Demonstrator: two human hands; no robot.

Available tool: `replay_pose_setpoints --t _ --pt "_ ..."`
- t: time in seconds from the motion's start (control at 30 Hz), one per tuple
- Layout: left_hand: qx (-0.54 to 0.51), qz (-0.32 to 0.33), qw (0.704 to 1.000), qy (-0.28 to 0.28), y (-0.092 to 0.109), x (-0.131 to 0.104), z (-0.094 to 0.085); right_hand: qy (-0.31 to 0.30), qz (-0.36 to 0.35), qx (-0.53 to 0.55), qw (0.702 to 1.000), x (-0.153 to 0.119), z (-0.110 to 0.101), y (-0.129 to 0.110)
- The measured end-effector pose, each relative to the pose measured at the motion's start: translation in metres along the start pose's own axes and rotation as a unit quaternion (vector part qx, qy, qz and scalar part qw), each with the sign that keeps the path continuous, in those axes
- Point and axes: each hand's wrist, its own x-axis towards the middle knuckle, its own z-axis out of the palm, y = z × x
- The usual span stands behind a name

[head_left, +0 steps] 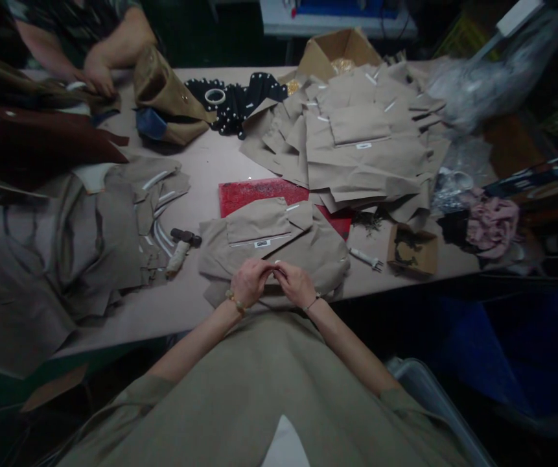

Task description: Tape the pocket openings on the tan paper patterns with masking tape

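Observation:
My left hand (249, 282) and my right hand (298, 284) meet at the fingertips over the near edge of a grey-beige fabric piece (322, 253). Both are closed in a pinch. What they pinch is too small and hidden to name; a tiny pale spot shows at the fingertips. The fabric piece has a zipped pocket with a white label (262, 244) and lies partly over a red board (249, 193). Left of it lies a hammer (177, 253) with a wrapped handle. To the right are a pronged punch tool (366, 259) and a small cardboard box (412, 250) with dark bits in it.
Stacked beige fabric pieces (366, 162) lie at the back right, before an open carton (312, 57). More grey fabric (98, 240) covers the left side. A brown bag (162, 84) stands near another person's hands (98, 74). Clear plastic bags (483, 91) crowd the far right.

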Motion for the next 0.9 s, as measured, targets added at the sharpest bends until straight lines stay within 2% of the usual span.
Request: replay_pose_setpoints --t 0.1,0.17,0.2,0.27,0.37,0.47,0.6,0.67,0.73,0.9 --pt "0.009 -0.009 1.000 -0.013 0.009 0.000 -0.002 -0.013 0.051 0.110 0.993 0.007 0.004 0.009" --pt "-0.022 -0.018 1.000 -0.002 0.011 0.001 -0.004 0.022 0.139 0.209 0.968 0.017 0.001 0.020" --pt "-0.043 -0.033 0.999 0.003 0.008 0.004 -0.004 0.060 0.180 0.233 0.954 0.025 -0.004 0.027" --pt "-0.087 -0.105 0.991 -0.001 -0.004 0.016 -0.003 0.148 0.223 0.199 0.943 0.045 -0.025 0.042" --pt "-0.139 -0.282 0.948 -0.052 -0.037 0.049 0.006 0.211 0.205 0.028 0.955 0.087 -0.069 0.063" --pt "-0.154 -0.384 0.902 -0.119 -0.065 0.085 0.019 0.179 0.215 -0.115 0.953 0.134 -0.101 0.078" --pt "-0.076 -0.399 0.899 -0.162 -0.076 0.111 0.035 0.074 0.304 -0.201 0.928 0.172 -0.109 0.092" --pt "-0.002 -0.387 0.904 -0.183 -0.075 0.118 0.041 0.029 0.307 -0.216 0.926 0.178 -0.107 0.099" --pt "0.074 -0.370 0.902 -0.211 -0.074 0.125 0.044 0.011 0.289 -0.228 0.930 0.178 -0.106 0.104" --pt "0.153 -0.358 0.886 -0.253 -0.075 0.131 0.040 0.052 0.241 -0.243 0.938 0.168 -0.105 0.100"
